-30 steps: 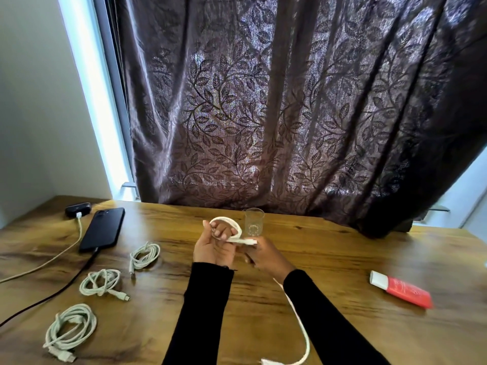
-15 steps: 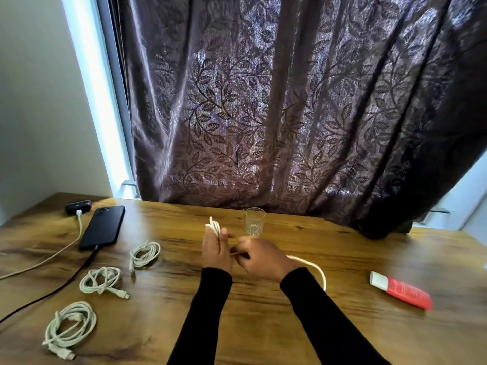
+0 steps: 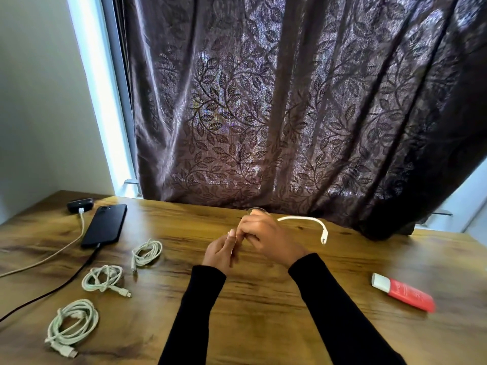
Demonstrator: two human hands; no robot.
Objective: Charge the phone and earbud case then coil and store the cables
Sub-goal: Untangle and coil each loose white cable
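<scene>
Right hand (image 3: 266,239): centre of the frame, fingers curled round a white cable (image 3: 305,219); its free end arcs out to the right, plug hanging above the tabletop (image 3: 263,299).
Left hand (image 3: 221,252): just lower left of the right hand and touching it, fingers curled, thumb up; whether it grips the cable too I cannot tell.
Phone (image 3: 105,224): left of the frame, lying flat, a dark cord at its near end.
Earbud case (image 3: 79,204): upper left corner of the tabletop, just beyond the phone, a white plug in it.
Coiled cables: three white bundles in the lower left, a small one (image 3: 146,252) nearest the hands, a middle one (image 3: 104,279), the largest (image 3: 72,325) near the bottom edge.
Red tube (image 3: 403,292): right side, well apart from the hands.
Curtain (image 3: 290,114): dark, leaf-patterned, behind the tabletop.
</scene>
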